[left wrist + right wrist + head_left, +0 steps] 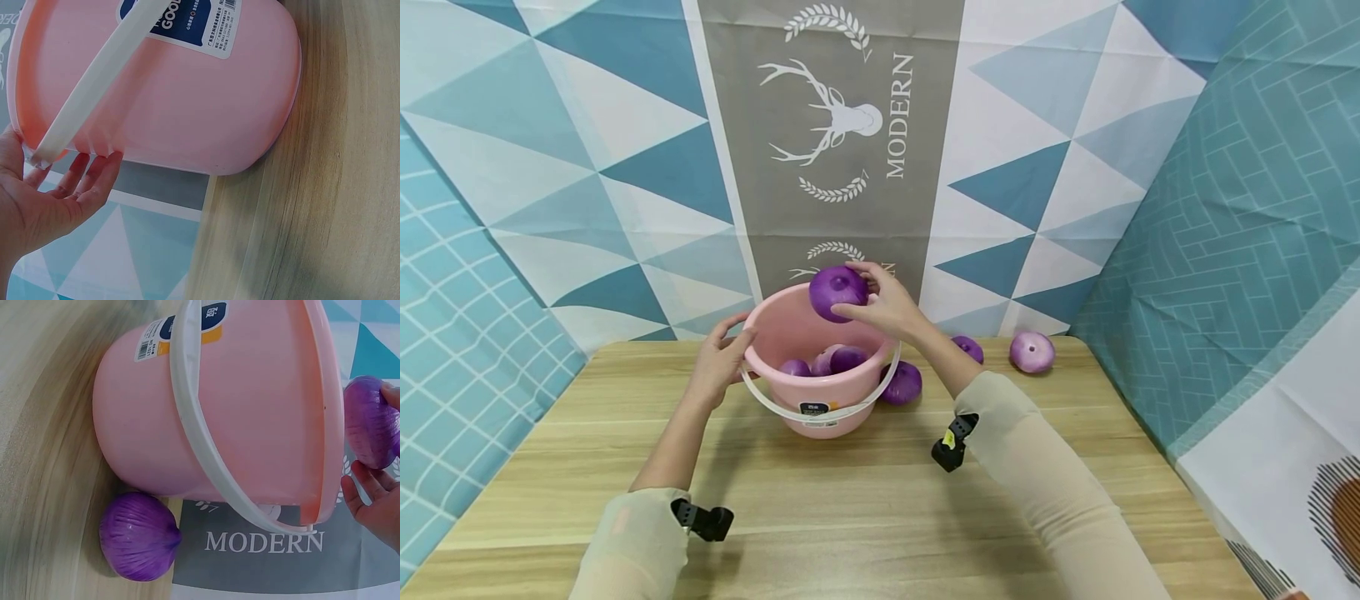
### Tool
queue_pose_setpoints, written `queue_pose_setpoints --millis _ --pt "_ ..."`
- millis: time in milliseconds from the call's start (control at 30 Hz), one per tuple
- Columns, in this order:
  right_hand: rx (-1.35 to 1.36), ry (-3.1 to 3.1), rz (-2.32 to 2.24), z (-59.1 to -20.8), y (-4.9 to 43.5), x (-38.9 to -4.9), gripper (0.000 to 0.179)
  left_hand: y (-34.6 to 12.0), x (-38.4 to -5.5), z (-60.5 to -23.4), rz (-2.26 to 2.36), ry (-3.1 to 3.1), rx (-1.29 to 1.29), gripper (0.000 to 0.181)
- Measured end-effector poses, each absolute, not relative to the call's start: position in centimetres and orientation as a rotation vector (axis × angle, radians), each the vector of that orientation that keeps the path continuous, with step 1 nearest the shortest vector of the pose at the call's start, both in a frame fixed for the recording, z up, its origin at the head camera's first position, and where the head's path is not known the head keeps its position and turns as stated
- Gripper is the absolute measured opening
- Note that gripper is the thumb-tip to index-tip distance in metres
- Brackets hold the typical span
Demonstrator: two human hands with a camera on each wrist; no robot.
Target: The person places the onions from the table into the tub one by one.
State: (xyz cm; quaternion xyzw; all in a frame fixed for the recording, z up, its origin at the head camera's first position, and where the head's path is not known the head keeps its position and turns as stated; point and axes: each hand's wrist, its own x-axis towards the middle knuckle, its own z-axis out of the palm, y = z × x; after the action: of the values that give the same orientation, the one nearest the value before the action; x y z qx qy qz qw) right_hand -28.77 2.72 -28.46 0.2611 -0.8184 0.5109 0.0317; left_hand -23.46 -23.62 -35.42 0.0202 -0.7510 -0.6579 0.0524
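Observation:
A pink bucket (820, 398) with a white handle (94, 84) stands upright on the wooden table, several purple onions (795, 367) lying in it. My left hand (718, 362) holds the bucket's left side at the rim, the thumb at the top edge and the fingers against the outer wall. Above the bucket's opening, near the right rim, my right hand (887, 302) grips a dark purple onion (837, 292) between thumb and fingers. In the right wrist view this held onion (370, 422) appears beyond the rim, with the hand (381, 509) partly cut off by the frame.
On the table, an onion (902, 383) lies close against the bucket's right side. Farther right are another dark onion (967, 348), partly behind my right arm, and a paler one (1032, 352) by the back edge. A patterned cloth (1015, 167) hangs behind the table (850, 517).

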Motion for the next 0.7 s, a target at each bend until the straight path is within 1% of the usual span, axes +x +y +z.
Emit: queue_pose_setpoints --millis 700 --pt "0.849 -2.515 1.536 -28.70 1.80 -29.08 0.069 -23.60 -23.47 -35.38 -2.017 -2.271 0.073 0.060"
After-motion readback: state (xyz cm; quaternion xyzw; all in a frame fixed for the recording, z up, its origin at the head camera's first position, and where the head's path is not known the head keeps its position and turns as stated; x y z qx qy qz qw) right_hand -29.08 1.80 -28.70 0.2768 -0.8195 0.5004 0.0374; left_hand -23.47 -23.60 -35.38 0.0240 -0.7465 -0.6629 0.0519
